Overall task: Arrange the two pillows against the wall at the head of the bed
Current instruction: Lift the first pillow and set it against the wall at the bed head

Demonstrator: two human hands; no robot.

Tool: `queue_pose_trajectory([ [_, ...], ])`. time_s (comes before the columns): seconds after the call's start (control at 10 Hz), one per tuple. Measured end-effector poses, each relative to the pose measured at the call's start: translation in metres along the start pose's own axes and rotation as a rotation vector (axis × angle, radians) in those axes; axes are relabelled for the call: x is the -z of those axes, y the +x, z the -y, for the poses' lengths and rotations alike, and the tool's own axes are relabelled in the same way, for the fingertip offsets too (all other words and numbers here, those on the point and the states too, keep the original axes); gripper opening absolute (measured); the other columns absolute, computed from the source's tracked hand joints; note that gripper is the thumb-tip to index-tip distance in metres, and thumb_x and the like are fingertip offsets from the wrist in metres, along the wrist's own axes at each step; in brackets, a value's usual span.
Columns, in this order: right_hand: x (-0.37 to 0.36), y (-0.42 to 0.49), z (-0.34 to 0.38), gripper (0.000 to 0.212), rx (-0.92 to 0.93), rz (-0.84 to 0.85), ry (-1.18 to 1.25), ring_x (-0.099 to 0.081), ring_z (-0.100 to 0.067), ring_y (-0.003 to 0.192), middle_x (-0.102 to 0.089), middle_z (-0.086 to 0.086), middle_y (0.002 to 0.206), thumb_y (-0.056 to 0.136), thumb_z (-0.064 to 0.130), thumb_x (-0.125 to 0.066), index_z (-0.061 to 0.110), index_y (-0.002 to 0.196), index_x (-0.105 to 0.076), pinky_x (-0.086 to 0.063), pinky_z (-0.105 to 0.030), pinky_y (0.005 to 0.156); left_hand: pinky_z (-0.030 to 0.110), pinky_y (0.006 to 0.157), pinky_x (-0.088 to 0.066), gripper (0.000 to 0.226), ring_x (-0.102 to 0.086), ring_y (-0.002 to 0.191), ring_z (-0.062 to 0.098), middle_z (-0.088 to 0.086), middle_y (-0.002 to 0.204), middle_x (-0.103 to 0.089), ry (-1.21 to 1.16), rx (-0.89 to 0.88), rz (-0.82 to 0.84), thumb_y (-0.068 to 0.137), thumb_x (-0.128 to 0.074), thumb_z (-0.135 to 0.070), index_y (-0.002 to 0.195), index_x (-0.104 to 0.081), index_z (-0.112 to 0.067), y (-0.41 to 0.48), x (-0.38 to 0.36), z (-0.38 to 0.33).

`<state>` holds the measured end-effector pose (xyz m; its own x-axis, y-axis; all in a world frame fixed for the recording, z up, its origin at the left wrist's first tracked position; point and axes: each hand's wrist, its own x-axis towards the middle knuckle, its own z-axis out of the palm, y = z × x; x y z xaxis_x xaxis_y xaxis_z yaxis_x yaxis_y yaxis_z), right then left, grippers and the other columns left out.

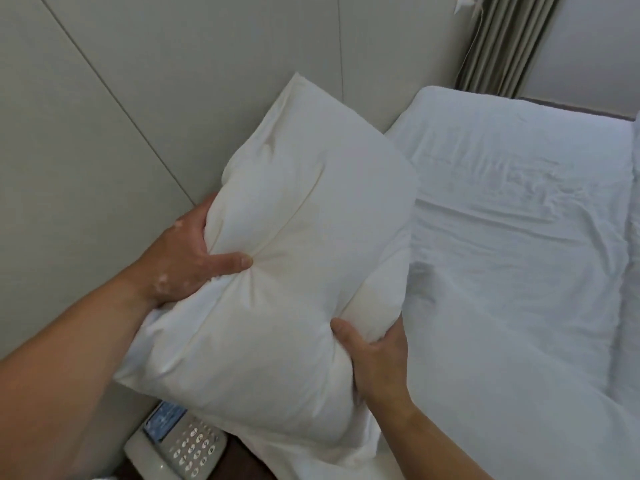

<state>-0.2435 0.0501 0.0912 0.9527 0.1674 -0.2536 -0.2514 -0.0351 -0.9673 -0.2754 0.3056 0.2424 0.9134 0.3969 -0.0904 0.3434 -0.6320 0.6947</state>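
Observation:
A white pillow (294,244) hangs in both my hands at the near corner of the bed, with its far corner up against the grey panelled wall (104,116). My left hand (187,258) clamps its left edge, thumb pressed into the fabric. My right hand (377,358) grips its lower right edge from underneath. The bed (512,244) with its creased white sheet stretches to the right. I see only this one pillow; a second is not in view.
A white telephone (176,445) with a keypad sits on a dark nightstand below the pillow. Beige curtains (509,39) hang at the far end of the wall. A folded white cover edge lies at the bed's right side (632,271).

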Motion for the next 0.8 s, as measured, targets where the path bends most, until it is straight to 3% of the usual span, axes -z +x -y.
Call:
queue_pose_trajectory([
  [0.1,-0.038,0.018,-0.032,0.064,-0.07,0.007,-0.014,-0.061,0.025,0.088,-0.065,0.024,0.105,0.069,0.009,-0.093,0.045,0.104,-0.054,-0.046,0.0,0.072,0.025,0.097,-0.043,0.089,-0.063,0.11,0.002,-0.036,0.12,-0.06,0.027,0.013,0.047,0.046,-0.082,-0.065,0.126,-0.045,-0.063,0.033,-0.005,0.046],
  [0.2,-0.069,0.035,-0.075,0.067,-0.153,0.042,-0.043,-0.063,0.019,0.097,-0.068,0.02,0.114,0.07,0.013,-0.093,0.045,0.114,-0.055,-0.049,-0.003,0.078,0.029,0.096,-0.043,0.079,-0.061,0.12,0.013,-0.017,0.128,-0.064,0.067,0.034,0.095,0.067,-0.094,-0.044,0.123,-0.042,-0.065,0.061,-0.019,0.095],
  [0.3,-0.092,0.045,-0.118,0.067,-0.267,0.073,-0.088,-0.064,0.014,0.103,-0.069,0.019,0.118,0.073,0.019,-0.091,0.037,0.128,-0.057,-0.051,-0.015,0.091,0.026,0.086,-0.042,0.088,-0.06,0.114,0.019,-0.014,0.13,-0.06,0.116,0.041,0.159,0.079,-0.089,-0.029,0.111,-0.031,-0.088,0.081,-0.04,0.143],
  [0.4,-0.11,0.05,-0.158,0.057,-0.352,0.147,-0.214,-0.063,0.014,0.101,-0.067,0.024,0.114,0.079,0.029,-0.086,0.051,0.118,-0.051,-0.049,-0.024,0.097,0.027,0.087,-0.038,0.093,-0.055,0.101,0.021,-0.003,0.126,-0.063,0.171,0.122,0.199,0.083,-0.085,-0.029,0.126,-0.026,-0.087,0.088,-0.059,0.186],
  [0.5,-0.124,0.051,-0.185,0.05,-0.432,0.248,-0.337,-0.063,0.005,0.106,-0.067,0.023,0.116,0.08,0.041,-0.082,0.054,0.114,-0.047,-0.05,-0.029,0.1,0.025,0.09,-0.034,0.089,-0.057,0.111,0.037,0.023,0.127,-0.062,0.203,0.229,0.237,0.087,-0.082,-0.024,0.158,-0.031,-0.044,0.085,-0.07,0.227],
  [0.6,-0.127,0.056,-0.193,0.054,-0.479,0.357,-0.476,-0.063,0.002,0.101,-0.067,0.023,0.112,0.078,0.052,-0.08,0.045,0.122,-0.05,-0.051,-0.027,0.096,0.019,0.103,-0.03,0.086,-0.048,0.141,0.026,0.007,0.16,-0.048,0.184,0.239,0.208,0.086,-0.082,-0.021,0.135,-0.024,-0.062,0.079,-0.076,0.261],
  [0.7,-0.11,0.074,-0.176,0.057,-0.491,0.536,-0.743,-0.066,-0.001,0.1,-0.071,0.017,0.115,0.076,0.054,-0.08,0.032,0.125,-0.06,-0.052,-0.023,0.088,0.019,0.108,-0.027,0.091,-0.043,0.145,0.021,0.001,0.163,-0.042,0.15,0.262,0.14,0.083,-0.086,-0.021,0.124,-0.02,-0.068,0.077,-0.078,0.28],
  [0.8,-0.088,0.112,-0.136,0.061,-0.343,0.665,-1.08,-0.069,-0.004,0.091,-0.071,0.011,0.12,0.08,0.054,-0.077,0.025,0.132,-0.063,-0.049,-0.02,0.08,0.02,0.109,-0.027,0.099,-0.041,0.146,0.02,-0.001,0.163,-0.04,0.16,0.27,0.148,0.078,-0.089,-0.028,0.127,-0.014,-0.071,0.079,-0.078,0.285],
])
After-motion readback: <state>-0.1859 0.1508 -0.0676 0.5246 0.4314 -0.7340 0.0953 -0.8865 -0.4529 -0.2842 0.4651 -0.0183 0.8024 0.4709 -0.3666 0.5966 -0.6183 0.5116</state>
